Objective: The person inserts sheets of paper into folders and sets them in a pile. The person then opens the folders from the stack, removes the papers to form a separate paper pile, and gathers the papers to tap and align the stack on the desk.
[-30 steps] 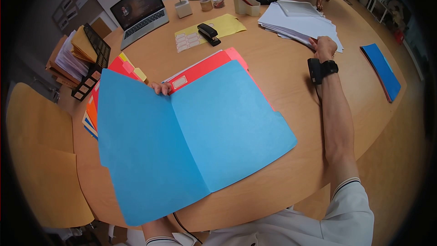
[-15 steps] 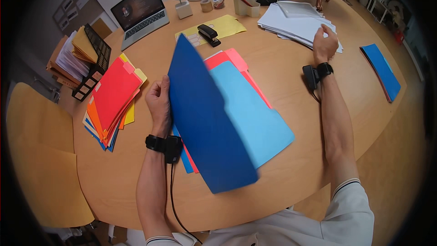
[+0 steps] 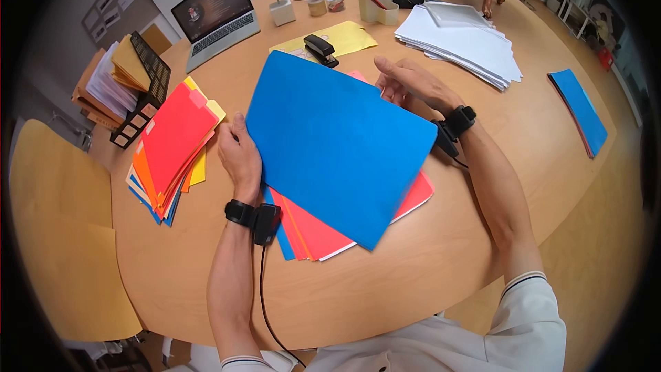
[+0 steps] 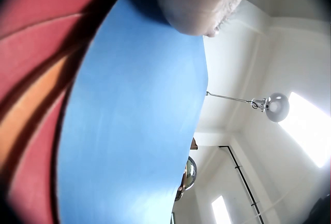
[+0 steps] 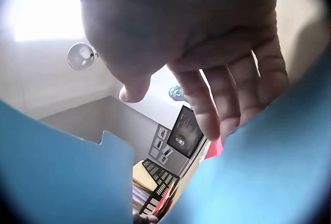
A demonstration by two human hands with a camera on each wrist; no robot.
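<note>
A blue folder is held tilted over a fanned pile of red folders. My left hand grips its left edge, the thumb up along the edge and the other fingers mostly hidden behind it. At the upper right edge of the folder is my right hand, thumb apart and fingers slightly bent, holding nothing. The right wrist view shows these fingers beside the folder, with a gap between two blue leaves; whether they touch is unclear.
White papers lie at the back right, blue folders at the far right. Mixed coloured folders are at the left. Behind are a stapler on a yellow sheet, a laptop and a pen holder.
The blue folder has swung from spread wide to nearly closed, showing its outer face. My right hand has moved from the white papers leftward to the folder. My left hand keeps its grip.
</note>
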